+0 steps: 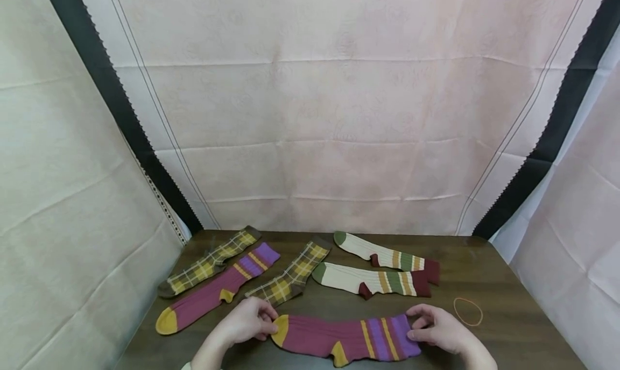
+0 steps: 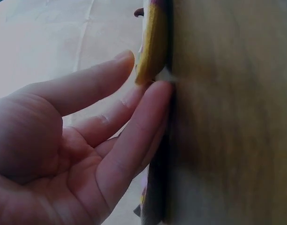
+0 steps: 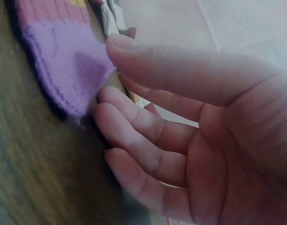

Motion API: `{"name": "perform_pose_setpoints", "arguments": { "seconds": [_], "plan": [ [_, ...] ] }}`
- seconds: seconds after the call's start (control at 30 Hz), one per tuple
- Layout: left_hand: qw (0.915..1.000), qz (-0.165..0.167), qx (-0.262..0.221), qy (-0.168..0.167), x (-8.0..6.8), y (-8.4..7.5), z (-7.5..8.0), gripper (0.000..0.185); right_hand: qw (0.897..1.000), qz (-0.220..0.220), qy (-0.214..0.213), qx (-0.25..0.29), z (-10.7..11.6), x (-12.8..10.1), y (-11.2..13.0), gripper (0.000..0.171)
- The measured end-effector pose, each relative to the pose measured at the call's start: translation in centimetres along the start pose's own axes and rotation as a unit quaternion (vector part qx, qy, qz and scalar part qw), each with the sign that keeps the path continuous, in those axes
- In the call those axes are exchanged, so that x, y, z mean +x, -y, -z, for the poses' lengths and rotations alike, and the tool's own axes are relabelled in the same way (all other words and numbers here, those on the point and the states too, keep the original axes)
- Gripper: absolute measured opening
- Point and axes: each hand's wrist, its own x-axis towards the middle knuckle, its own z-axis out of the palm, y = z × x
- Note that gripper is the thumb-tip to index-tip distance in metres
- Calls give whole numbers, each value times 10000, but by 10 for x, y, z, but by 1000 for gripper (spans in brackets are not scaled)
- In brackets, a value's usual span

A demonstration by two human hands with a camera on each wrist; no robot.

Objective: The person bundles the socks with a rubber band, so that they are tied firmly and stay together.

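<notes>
A maroon sock with a yellow toe and heel and a purple striped cuff (image 1: 349, 338) lies sideways at the table's front. At its toe (image 2: 153, 42) my left hand (image 1: 249, 320) has its thumb and fingers loosely spread, with a small gap between thumb and fabric. On the opposite end, my right hand (image 1: 441, 329) pinches a raised corner of the purple cuff (image 3: 64, 61) between thumb and forefinger; its other fingers are loosely bent. The matching maroon sock (image 1: 208, 300) lies slanted to the left, with its toe toward the front.
Two yellow-and-dark plaid socks (image 1: 213, 262) lie apart, one at the far left, the other (image 1: 293, 276) mid-table. Two cream socks (image 1: 349, 277) with green toes and maroon cuffs lie behind my right hand. A rubber band (image 1: 468, 312) lies to the right. White fabric walls (image 1: 339, 117) surround the table.
</notes>
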Motion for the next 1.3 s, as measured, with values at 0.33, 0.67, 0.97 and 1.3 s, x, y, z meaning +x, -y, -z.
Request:
{"name": "perform_pose_setpoints", "arguments": {
  "seconds": [0.33,0.67,0.97,1.3],
  "plan": [
    [9995,-173,-260,40,-1,-3,6,27,9961,84,-530,-706,1,3,13,43],
    [9910,-1041,577,-608,-14,7,33,31,9813,488,-1262,-1366,-20,33,51,35],
    [9714,-840,939,-2012,-44,34,77,28,9797,1520,637,-1141,-69,69,84,27],
    [9383,-722,1174,-3172,-75,61,110,33,9757,1688,1023,-956,-109,112,119,19]
  ]
}}
